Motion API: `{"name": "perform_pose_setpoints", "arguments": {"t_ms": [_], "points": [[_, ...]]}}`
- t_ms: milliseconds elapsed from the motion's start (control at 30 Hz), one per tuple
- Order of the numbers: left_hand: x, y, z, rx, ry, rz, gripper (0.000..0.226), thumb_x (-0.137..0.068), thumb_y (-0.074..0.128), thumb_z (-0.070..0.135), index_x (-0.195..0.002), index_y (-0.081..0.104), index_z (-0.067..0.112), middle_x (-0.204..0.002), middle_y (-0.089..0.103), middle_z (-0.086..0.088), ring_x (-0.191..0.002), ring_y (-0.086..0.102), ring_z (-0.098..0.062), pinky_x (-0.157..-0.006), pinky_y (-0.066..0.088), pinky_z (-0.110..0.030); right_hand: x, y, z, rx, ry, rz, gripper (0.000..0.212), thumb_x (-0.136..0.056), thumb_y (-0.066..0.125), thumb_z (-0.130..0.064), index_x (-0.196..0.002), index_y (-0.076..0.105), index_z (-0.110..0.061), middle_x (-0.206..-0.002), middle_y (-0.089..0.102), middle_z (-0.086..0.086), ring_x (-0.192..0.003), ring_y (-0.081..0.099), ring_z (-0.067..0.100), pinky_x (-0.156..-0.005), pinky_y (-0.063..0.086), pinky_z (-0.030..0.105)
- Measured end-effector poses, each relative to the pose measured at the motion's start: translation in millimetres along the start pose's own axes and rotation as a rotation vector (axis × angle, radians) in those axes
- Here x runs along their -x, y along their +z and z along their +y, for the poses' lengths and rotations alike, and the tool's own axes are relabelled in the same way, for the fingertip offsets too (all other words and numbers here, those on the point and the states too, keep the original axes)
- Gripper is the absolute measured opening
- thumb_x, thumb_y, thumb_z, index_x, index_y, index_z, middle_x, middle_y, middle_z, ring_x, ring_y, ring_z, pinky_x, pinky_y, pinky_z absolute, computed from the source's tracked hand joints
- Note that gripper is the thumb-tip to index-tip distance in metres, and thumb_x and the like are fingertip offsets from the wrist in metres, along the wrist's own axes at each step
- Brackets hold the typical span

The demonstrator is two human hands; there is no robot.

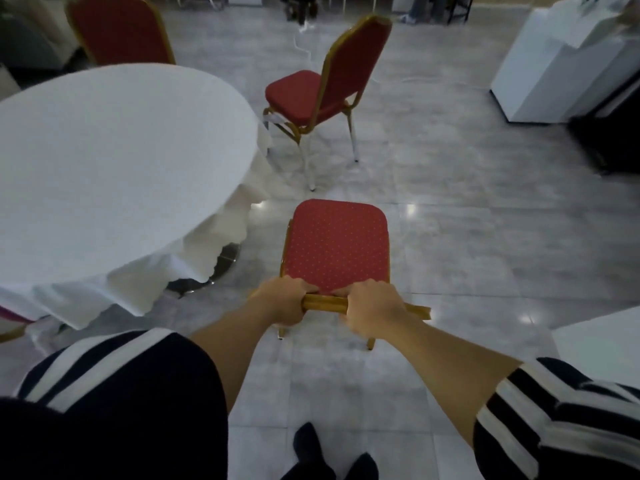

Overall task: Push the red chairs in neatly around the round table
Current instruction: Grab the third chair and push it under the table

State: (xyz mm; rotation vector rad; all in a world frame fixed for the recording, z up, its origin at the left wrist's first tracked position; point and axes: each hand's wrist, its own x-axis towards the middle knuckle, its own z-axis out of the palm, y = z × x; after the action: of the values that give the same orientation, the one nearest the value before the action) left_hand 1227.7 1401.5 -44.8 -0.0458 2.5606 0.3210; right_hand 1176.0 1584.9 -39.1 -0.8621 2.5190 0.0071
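While both hands' fingers [300, 287] clamp the near chair [336, 245] top rail, open floor [467, 209] separates it from the table [114, 161].

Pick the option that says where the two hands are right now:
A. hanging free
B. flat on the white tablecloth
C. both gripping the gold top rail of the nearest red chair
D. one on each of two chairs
C: the left hand and right hand both wrap the gold top rail of the nearest red chair, beside the round table.
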Motion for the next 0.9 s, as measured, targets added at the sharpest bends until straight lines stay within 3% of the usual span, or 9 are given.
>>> {"name": "perform_pose_setpoints", "arguments": {"t_ms": [267, 433, 567, 700, 900], "points": [[4, 0, -1, -0.006, 0.015, 0.039, 0.039, -0.096, 0.056, 0.024, -0.127, 0.065, 0.045, -0.107, 0.073, 0.002, -0.095, 0.07, -0.024, -0.075, 0.055, -0.035, -5, 0, 3, 0.025, -0.003, 0.005, 0.034, -0.093, 0.052, -0.037, -0.118, 0.074, -0.036, -0.084, 0.067, -0.004, -0.077, 0.064, 0.024, -0.082, 0.061, 0.043], [15, 13, 2, 0.03, 0.009, 0.053, 0.045, -0.094, 0.056, 0.024, -0.133, 0.063, 0.046, -0.107, 0.074, -0.002, -0.1, 0.071, -0.029, -0.089, 0.059, -0.042, 1, 0, 8, 0.016, -0.079, -0.045, 0.036, -0.089, 0.052, -0.045, -0.117, 0.074, -0.04, -0.081, 0.066, -0.009, -0.076, 0.063, 0.021, -0.082, 0.06, 0.041], [27, 23, 14, 0.063, -0.036, 0.102, 0.046, -0.096, 0.057, 0.02, -0.137, 0.063, 0.041, -0.11, 0.074, -0.004, -0.102, 0.069, -0.027, -0.094, 0.057, -0.039, 7, 0, 15, 0.038, -0.159, -0.059, 0.037, -0.09, 0.055, -0.047, -0.122, 0.073, -0.043, -0.083, 0.068, -0.008, -0.079, 0.066, 0.022, -0.081, 0.058, 0.038], [42, 36, 36, 0.138, -0.16, 0.117, 0.031, -0.099, 0.057, 0.019, -0.126, 0.069, 0.028, -0.109, 0.071, -0.007, -0.105, 0.067, -0.028, -0.094, 0.055, -0.04, 9, -3, 24, 0.07, -0.273, -0.08, 0.037, -0.093, 0.055, -0.04, -0.126, 0.07, -0.048, -0.08, 0.068, -0.01, -0.075, 0.066, 0.018, -0.076, 0.058, 0.035], [59, 56, 84, 0.263, -0.364, 0.183, 0.037, -0.094, 0.055, 0.02, -0.124, 0.07, 0.037, -0.108, 0.072, -0.007, -0.103, 0.067, -0.033, -0.09, 0.056, -0.044, 14, -9, 48, 0.188, -0.459, -0.089, 0.037, -0.091, 0.054, -0.037, -0.12, 0.069, -0.054, -0.083, 0.07, -0.009, -0.077, 0.066, 0.021, -0.074, 0.057, 0.036]]}}
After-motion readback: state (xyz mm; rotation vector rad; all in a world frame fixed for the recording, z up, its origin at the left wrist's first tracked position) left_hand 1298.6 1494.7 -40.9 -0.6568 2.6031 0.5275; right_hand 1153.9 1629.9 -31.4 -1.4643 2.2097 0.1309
